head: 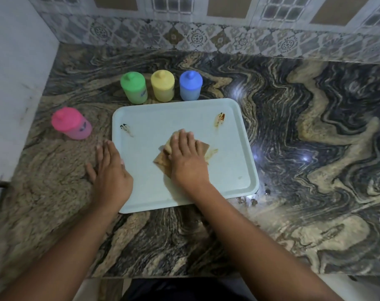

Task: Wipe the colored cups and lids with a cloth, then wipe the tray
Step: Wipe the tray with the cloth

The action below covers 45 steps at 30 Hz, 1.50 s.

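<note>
Both forearms reach in from the near edge over the marbled counter (pixel 293 148). Left hand (pixel 110 170) lies flat with fingers spread, its palm partly over the left rim of the pale tray (pixel 184 114) and its fingers on the counter. Right hand (pixel 188 157) presses flat, fingers straight, on a tan cloth (pixel 203 147) in the middle of the tray. A brown smear (pixel 211 152) shows just beside the cloth, a reddish-brown one (pixel 219 118) near the far right corner, a dark one (pixel 126 129) at the left. Behind the tray stand the lidded green cup (pixel 133 88), yellow cup (pixel 162 85) and blue cup (pixel 190 85) in a row; the pink cup (pixel 72 123) stands apart to the left.
</note>
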Motion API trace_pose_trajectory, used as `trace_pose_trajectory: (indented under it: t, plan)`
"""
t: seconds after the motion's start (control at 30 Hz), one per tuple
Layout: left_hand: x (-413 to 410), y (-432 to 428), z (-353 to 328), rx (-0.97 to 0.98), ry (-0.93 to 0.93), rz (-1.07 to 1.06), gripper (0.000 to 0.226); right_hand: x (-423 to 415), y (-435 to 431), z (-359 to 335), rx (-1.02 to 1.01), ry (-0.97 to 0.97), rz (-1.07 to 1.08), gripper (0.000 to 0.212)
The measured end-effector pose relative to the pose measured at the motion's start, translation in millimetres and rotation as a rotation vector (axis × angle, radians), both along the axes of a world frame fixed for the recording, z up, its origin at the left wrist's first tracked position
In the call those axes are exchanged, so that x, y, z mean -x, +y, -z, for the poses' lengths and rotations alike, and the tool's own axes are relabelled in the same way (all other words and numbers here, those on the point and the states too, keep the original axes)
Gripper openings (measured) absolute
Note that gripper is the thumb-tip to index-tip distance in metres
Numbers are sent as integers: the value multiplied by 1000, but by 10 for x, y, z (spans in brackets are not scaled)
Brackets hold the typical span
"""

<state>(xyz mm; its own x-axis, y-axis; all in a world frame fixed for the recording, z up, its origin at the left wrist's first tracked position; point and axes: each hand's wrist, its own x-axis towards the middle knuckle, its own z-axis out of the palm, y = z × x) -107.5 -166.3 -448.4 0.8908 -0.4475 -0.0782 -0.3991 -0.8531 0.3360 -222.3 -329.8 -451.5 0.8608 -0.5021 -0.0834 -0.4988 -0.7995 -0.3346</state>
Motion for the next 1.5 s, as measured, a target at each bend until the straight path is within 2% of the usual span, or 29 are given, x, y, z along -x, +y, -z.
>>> trace_pose_trajectory:
  t: [0.07, 0.13, 0.23, 0.33, 0.43, 0.5, 0.57, 0.63, 0.7, 0.8, 0.9, 0.97, 1.03, 1.1, 1.2, 1.27, 1.3, 1.37, 1.47, 1.5]
  plan:
    - [-24, 5, 5, 12, 1, -9, 61, 255, 71, -2, -14, 13, -137, 59]
    - [-32, 17, 31, 6, -7, -3, 61, 573, -45, -6, -25, 40, -130, 66]
    - [-43, 43, 73, -29, -38, 28, 60, 743, -451, -51, 2, 121, 77, 67]
    - [-40, 49, 84, -48, -45, 47, 69, 276, -969, -141, -3, 188, 334, 61]
    - [-43, 29, 81, -43, -61, 56, 71, -283, -1155, -191, -45, 160, 414, 63]
    - [-52, 37, 97, -55, -62, 58, 71, -435, -1000, -119, -19, 138, 334, 63]
    - [-65, 36, 120, -58, -59, 43, 71, -372, -648, -65, 16, 84, 118, 62]
    - [-56, 23, 108, -44, -48, 26, 71, -91, -310, -76, 15, 37, -117, 65]
    - [-48, 26, 100, -42, -54, 32, 71, 261, -255, -59, -2, 59, -193, 69]
    - [-54, 42, 103, -63, -63, 58, 69, 507, -736, -76, 15, 136, 91, 72]
    - [-59, 45, 113, -90, -65, 75, 70, 49, -1122, -156, 6, 181, 415, 66]
    - [-56, 45, 114, -88, -67, 80, 70, -383, -1084, -197, -63, 163, 484, 67]
    - [-48, 46, 112, -90, -71, 78, 71, -623, -892, -139, -57, 127, 401, 67]
    - [-50, 37, 108, -79, -77, 77, 71, -577, -548, -68, -14, 106, 179, 65]
    - [-48, 23, 92, -45, -59, 58, 70, -81, -53, -69, 6, 48, -201, 65]
    - [-49, 31, 99, -13, -73, 53, 64, 381, -13, -72, -6, 37, -308, 67]
    - [-44, 39, 99, 0, -71, 51, 63, 591, -121, -61, -11, 72, -283, 69]
    - [-32, 42, 112, 10, -78, 52, 66, 796, -474, -43, 24, 129, -70, 72]
    - [-24, 52, 125, 4, -88, 62, 64, 347, -937, -118, 20, 160, 362, 68]
    - [-27, 48, 123, 3, -86, 59, 67, 64, -971, -147, -11, 157, 429, 67]
